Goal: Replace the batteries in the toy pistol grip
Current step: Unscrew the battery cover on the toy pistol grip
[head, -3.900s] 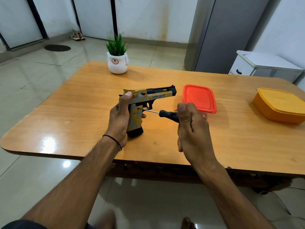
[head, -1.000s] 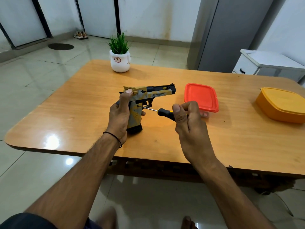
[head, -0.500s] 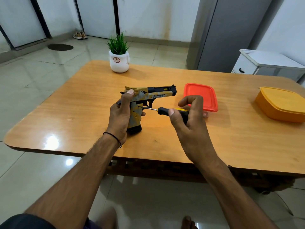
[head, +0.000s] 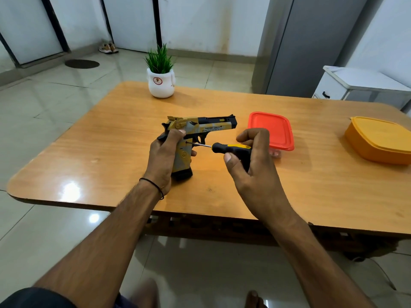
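Observation:
A yellow, grey and black toy pistol (head: 200,127) stands upright on the wooden table (head: 111,152), barrel pointing right, its black base on the tabletop. My left hand (head: 165,156) grips the back of its grip. My right hand (head: 251,156) holds a black and yellow screwdriver (head: 231,148) by the handle, thumb and fingers curled round it. The thin metal shaft runs left, and its tip sits on the side of the pistol grip just below the trigger.
A clear box with a red lid (head: 272,130) sits just behind my right hand. An orange lidded container (head: 380,140) lies at the table's right. A white pot with a green plant (head: 160,82) stands at the far edge. A white cabinet (head: 360,85) is beyond.
My right hand has turned on the screwdriver handle, from a closed fist over it to fingers lifted and thumb below. The tip stays on the pistol grip. The left hand has kept its hold.

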